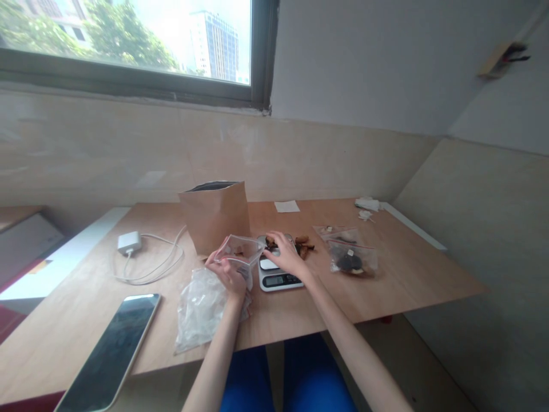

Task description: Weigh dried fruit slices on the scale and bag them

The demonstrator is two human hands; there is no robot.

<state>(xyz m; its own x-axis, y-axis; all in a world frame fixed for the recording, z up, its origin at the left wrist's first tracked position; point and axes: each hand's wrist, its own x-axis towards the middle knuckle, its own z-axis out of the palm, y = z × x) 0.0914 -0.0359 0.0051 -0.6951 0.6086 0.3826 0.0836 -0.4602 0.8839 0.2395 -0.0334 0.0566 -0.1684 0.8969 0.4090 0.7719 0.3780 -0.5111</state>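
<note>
My left hand (229, 276) is closed on a clear zip bag (240, 250), its mouth spread wide and a few brown bits inside. Over a white kitchen scale (281, 280) with a small display, my right hand (285, 256) has its thumb and fingers curled around dark brown dried pieces, close to the bag's mouth. More dried brown pieces (303, 246) lie at the scale's right side. Beneath my left hand is a stack of clear plastic bags (199, 312). My fingers partly cover the scale's plate.
A brown paper pouch (218, 217) stands open behind my left hand. Filled zip bags (352, 260) lie to the right. At the left are a phone (114, 349) and a white charger (128, 242) with its cable. A white paper (287, 206) lies farther back, near the wall.
</note>
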